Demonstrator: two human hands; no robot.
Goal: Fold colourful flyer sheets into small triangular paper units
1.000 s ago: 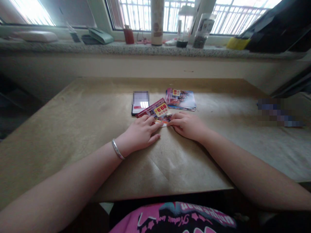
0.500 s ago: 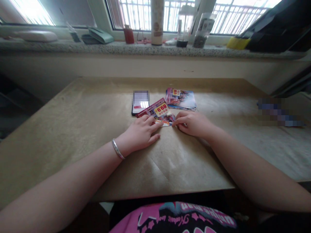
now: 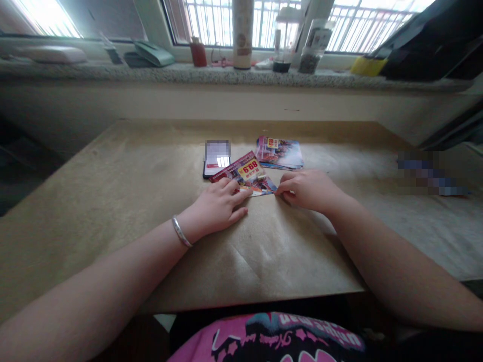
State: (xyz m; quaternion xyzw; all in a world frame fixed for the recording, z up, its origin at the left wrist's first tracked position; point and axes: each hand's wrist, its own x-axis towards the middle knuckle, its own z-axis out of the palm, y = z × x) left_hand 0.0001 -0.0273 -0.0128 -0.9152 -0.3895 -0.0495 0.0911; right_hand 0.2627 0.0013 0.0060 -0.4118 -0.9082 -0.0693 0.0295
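Observation:
A colourful printed flyer point(image 3: 252, 173) with a yellow price box lies slanted on the table. My left hand point(image 3: 219, 203) rests on its lower left part, fingers spread and lying flat. At the flyer's lower right corner, my right hand point(image 3: 307, 188) pinches the paper between thumb and fingers. The flyer's left end lies against or over the near edge of a phone point(image 3: 217, 163), whose screen is partly blurred out. Just beyond my right hand sits a stack of similar flyers point(image 3: 281, 152).
The pale table point(image 3: 124, 201) reaches to the wall under the window. A blurred bluish packet-like item point(image 3: 432, 176) lies at the right. On the stone sill point(image 3: 211, 75) stand a red bottle point(image 3: 198, 52), a tall cylinder point(image 3: 242, 35), clear containers and a black bag point(image 3: 426, 45).
My right hand has shifted slightly to the right, and more of the flyer's lower right corner shows, drawn out to a point. My left hand stays on the flyer.

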